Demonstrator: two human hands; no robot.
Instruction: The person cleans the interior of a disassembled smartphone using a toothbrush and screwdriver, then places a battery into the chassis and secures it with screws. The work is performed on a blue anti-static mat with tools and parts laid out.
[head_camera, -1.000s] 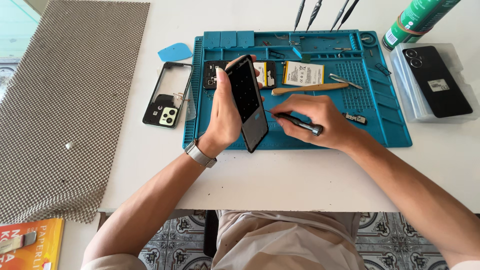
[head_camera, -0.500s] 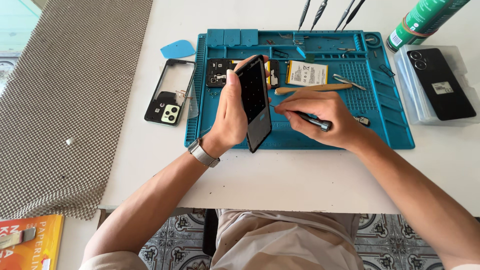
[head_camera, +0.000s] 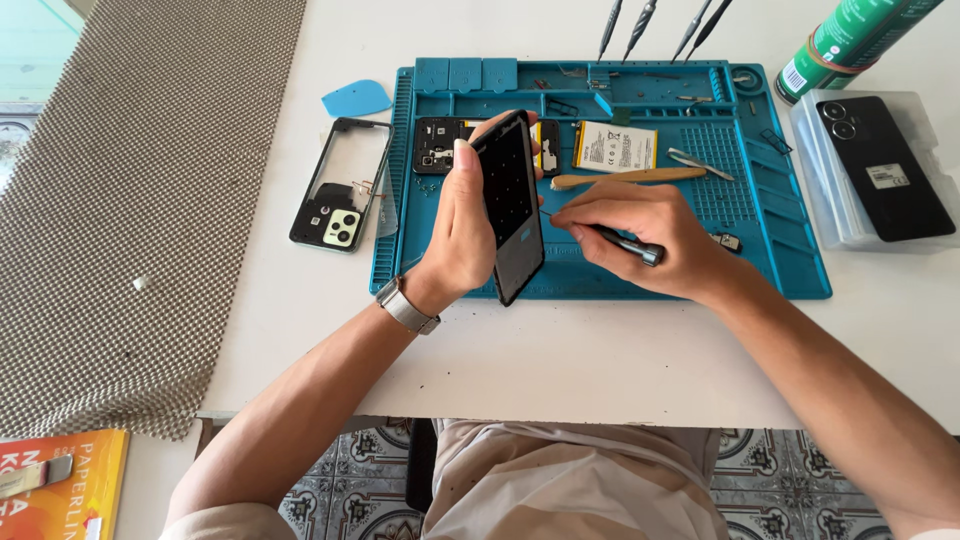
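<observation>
We see a dark phone panel (head_camera: 515, 205) held upright on its long edge above the blue mat (head_camera: 790, 270), tilted a little, glossy and black with faint rows of dots on the face turned our way. Our left hand (head_camera: 462, 225) is wrapped around its left side, thumb on the near face and fingertips over the top edge. Our right hand (head_camera: 640, 225) is closed around a slim dark screwdriver (head_camera: 625, 242), whose tip touches the panel's right edge.

The mat's far trays hold small parts. On its flat part lie a battery (head_camera: 614, 147), a wooden stick (head_camera: 630, 177), tweezers (head_camera: 698, 163) and a circuit board (head_camera: 438, 145). To the right, a clear box (head_camera: 815, 190) carries a black phone (head_camera: 884, 168).

Left of the mat lie a phone frame (head_camera: 340, 185) and a blue pick (head_camera: 356, 98). Bare white table (head_camera: 600, 350) spreads between the mat and the near edge.
</observation>
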